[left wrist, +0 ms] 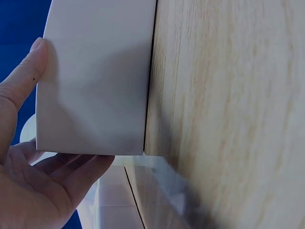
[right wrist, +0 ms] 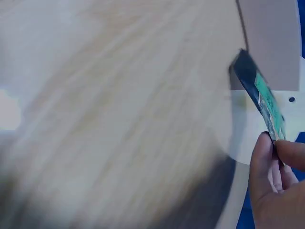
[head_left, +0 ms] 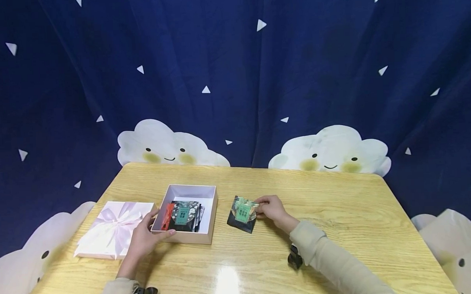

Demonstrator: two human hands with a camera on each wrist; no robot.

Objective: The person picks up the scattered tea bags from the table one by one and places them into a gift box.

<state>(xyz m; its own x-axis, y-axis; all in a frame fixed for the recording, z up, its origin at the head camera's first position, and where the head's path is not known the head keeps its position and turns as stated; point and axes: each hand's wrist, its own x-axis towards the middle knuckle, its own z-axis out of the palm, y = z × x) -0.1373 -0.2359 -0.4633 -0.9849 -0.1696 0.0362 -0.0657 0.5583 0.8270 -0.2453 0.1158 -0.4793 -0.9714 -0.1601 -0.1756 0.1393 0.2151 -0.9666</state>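
Observation:
My right hand (head_left: pixel 275 209) pinches a flat black sachet with a green label (head_left: pixel 243 212) by its right edge, between thumb and fingers. In the right wrist view the sachet (right wrist: pixel 257 88) is tilted, and its lower end sits between the fingertips. My left hand (head_left: pixel 144 237) holds a pale open box (head_left: pixel 201 238) at its near left corner. The thumb lies along the near rim and the fingers are against the left side. Inside the box are several sachets (head_left: pixel 185 214), dark ones with a teal label on top and a red one (head_left: pixel 168 215) at the left.
Left of the box lies a white lid with a pale ribbon bow (head_left: pixel 115 229), close beside my left hand. All of this is on a light wooden table (head_left: pixel 339 212). Behind the table hangs a dark blue curtain (head_left: pixel 233 78) with clouds.

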